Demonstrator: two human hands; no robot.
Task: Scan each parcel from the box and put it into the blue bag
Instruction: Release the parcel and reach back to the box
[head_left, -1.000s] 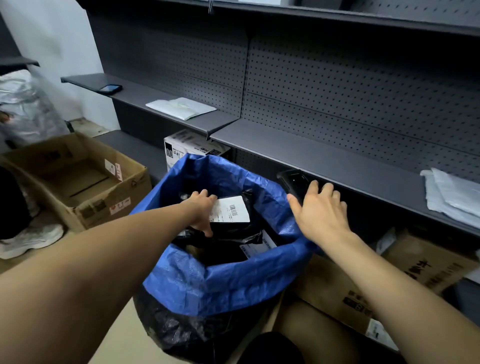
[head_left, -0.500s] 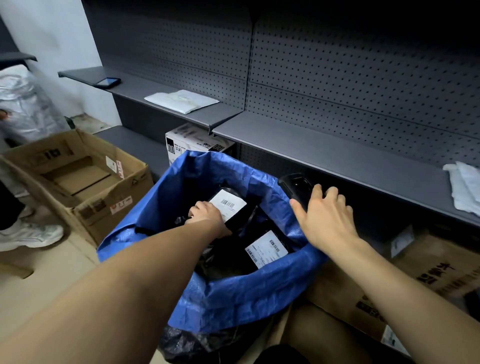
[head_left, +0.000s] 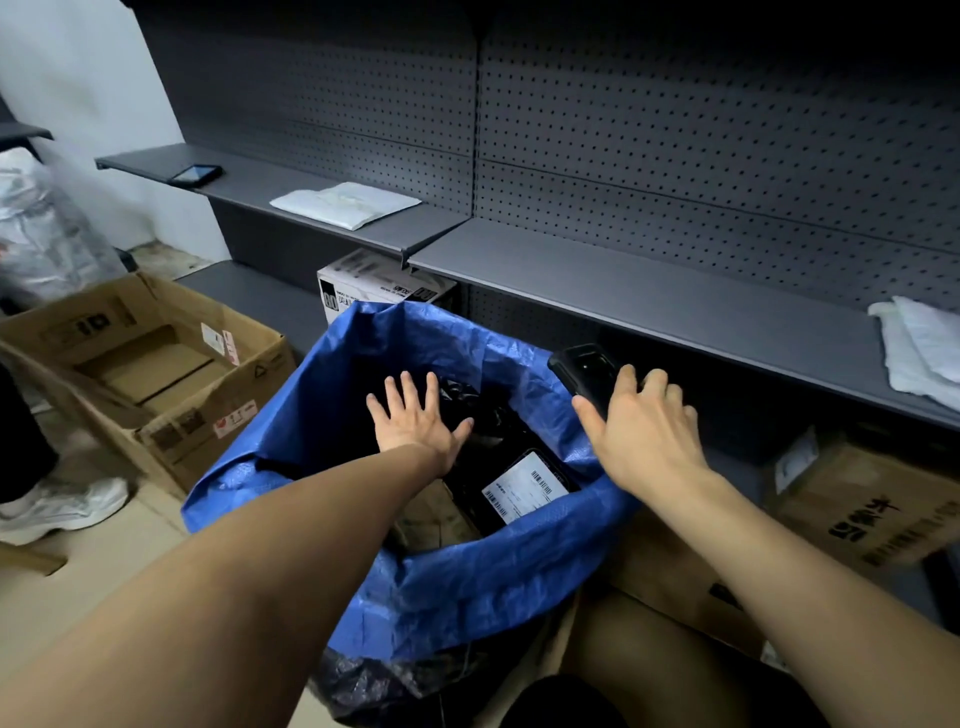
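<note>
Parcels (head_left: 519, 467): black poly mailers, lying loose inside the blue bag (head_left: 467, 587). One shows a white label (head_left: 524, 491) w/ barcodes, face up, near the bag's right wall. More black film is bunched behind it, under your left hand.

Handling, my read: soft, light, floppy. Film looks glossy, so prob. slick; pinching a corner lets it swing and fold. Better to take a mailer across its flat body, thumb on one face and fingers under, clear of the label so the barcode stays flat for the scan. Contents unknown, can't tell if fragile, so don't crush.

Left hand (head_left: 415, 421): grip released, fingers spread and straight, palm down over the black film inside the bag. Touching it or just above, hard to tell from this angle.

Right hand (head_left: 644, 431): grip is grasping the scanner (head_left: 587, 374), a dark handheld device, fingers curled over its near end, at the bag's right rim.

Bag itself: woven blue plastic, limp walls, mouth folded open, black liner showing below. Rim sags, so drop parcels in the centre.

Outward: open cardboard box (head_left: 156, 374) on the floor to your left, looks empty from here. Grey shelf (head_left: 623, 291) behind the bag, white mailers (head_left: 345, 205) and a phone (head_left: 195, 174) on it. More cartons (head_left: 857, 499) at right. Another person's white shoe (head_left: 62, 504) at far left.
</note>
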